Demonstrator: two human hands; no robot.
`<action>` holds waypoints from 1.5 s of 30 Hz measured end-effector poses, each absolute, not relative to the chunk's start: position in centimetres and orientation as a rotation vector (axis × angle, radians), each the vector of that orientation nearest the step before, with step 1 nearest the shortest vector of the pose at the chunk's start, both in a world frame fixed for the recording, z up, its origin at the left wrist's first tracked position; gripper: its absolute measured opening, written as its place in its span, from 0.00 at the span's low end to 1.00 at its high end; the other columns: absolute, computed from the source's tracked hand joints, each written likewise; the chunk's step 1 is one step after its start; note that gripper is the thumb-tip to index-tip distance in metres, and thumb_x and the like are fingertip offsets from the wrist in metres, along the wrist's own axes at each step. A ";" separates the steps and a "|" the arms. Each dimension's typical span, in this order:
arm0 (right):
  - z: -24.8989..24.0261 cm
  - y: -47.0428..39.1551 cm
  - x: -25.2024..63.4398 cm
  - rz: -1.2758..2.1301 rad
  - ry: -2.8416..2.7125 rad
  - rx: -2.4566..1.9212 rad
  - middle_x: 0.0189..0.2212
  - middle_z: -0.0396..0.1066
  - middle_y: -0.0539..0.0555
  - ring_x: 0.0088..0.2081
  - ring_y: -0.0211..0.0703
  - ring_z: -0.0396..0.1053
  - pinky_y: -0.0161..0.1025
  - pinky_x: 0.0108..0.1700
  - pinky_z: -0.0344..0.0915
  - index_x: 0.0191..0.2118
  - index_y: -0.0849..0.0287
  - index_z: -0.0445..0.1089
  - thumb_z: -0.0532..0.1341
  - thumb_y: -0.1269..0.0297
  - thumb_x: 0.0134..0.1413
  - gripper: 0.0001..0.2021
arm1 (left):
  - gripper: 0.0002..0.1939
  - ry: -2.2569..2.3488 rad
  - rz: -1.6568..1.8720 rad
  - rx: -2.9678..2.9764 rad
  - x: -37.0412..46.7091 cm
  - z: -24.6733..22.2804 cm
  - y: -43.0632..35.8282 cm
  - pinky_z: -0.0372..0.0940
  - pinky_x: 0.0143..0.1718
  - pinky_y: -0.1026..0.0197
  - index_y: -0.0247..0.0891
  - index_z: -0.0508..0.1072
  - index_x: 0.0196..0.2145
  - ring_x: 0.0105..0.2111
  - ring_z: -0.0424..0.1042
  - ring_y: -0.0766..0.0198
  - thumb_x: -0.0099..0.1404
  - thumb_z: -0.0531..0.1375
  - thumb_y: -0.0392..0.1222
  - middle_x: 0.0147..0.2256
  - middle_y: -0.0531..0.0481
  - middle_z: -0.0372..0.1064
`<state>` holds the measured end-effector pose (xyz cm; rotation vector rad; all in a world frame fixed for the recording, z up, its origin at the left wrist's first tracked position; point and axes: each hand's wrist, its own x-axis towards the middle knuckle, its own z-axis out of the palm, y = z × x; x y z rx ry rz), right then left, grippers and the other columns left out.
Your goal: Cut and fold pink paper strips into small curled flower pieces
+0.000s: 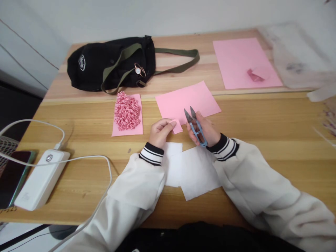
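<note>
Head view: wooden table (86,196), white wall (183,17).

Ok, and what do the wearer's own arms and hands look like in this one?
Both arms are in long, loose off-white sleeves, each ending in a black ribbed cuff with white stripes. The left hand and right hand are bare, with no gloves, and no rings or watch are visible on them.

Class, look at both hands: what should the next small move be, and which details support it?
Probably ease the snips leftward to the small pink paper: the left hand pinches it with an edge exposed, while the right hand holds the snips, blades apart, a gap away.
</note>
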<state>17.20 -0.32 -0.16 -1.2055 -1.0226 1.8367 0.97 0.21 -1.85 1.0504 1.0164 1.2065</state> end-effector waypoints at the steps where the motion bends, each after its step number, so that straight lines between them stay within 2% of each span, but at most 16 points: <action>1: -0.1 -0.3 17.2 1.838 -1.025 -1.208 0.08 0.59 0.47 0.07 0.33 0.54 0.31 0.10 0.46 0.23 0.58 0.63 0.47 0.32 0.50 0.30 | 0.14 1.017 1.207 1.051 1.0 -1.8 0.2 0.57 0.26 0.65 0.37 0.72 0.19 0.21 0.60 0.71 0.49 0.67 0.49 0.19 0.55 0.64; 13: 0.0 -0.2 17.2 1.842 -1.049 -1.208 0.08 0.59 0.47 0.07 0.33 0.54 0.31 0.10 0.47 0.23 0.58 0.63 0.47 0.32 0.50 0.31 | 0.14 1.027 1.216 1.063 1.0 -1.8 0.2 0.57 0.26 0.64 0.37 0.72 0.19 0.21 0.60 0.71 0.49 0.67 0.50 0.18 0.55 0.64; 24: 0.3 -0.4 17.1 1.831 -1.057 -1.214 0.08 0.58 0.47 0.08 0.32 0.53 0.29 0.10 0.48 0.25 0.60 0.63 0.45 0.38 0.56 0.29 | 0.14 1.015 1.217 1.046 1.0 -1.8 0.3 0.57 0.26 0.65 0.36 0.72 0.18 0.21 0.60 0.72 0.48 0.68 0.49 0.18 0.55 0.65; 31: 0.1 -0.4 17.1 1.795 -1.113 -1.187 0.08 0.58 0.46 0.08 0.31 0.52 0.29 0.10 0.46 0.25 0.60 0.63 0.49 0.33 0.50 0.30 | 0.15 1.023 1.217 1.052 1.1 -1.7 0.2 0.57 0.25 0.65 0.36 0.71 0.18 0.21 0.61 0.71 0.48 0.68 0.49 0.19 0.55 0.65; 38: -0.4 -0.4 17.4 1.756 -1.174 -1.090 0.09 0.58 0.45 0.08 0.29 0.51 0.28 0.10 0.47 0.26 0.61 0.63 0.54 0.34 0.48 0.29 | 0.14 1.022 1.215 1.066 1.1 -1.6 0.2 0.57 0.25 0.65 0.36 0.71 0.19 0.21 0.62 0.71 0.49 0.67 0.48 0.19 0.55 0.65; 45: -0.4 -0.5 17.4 1.721 -1.217 -1.074 0.09 0.57 0.44 0.09 0.28 0.50 0.28 0.10 0.46 0.26 0.61 0.63 0.55 0.37 0.49 0.27 | 0.15 1.041 1.201 1.067 1.0 -1.8 0.3 0.58 0.25 0.66 0.36 0.72 0.19 0.21 0.62 0.71 0.47 0.68 0.50 0.18 0.55 0.65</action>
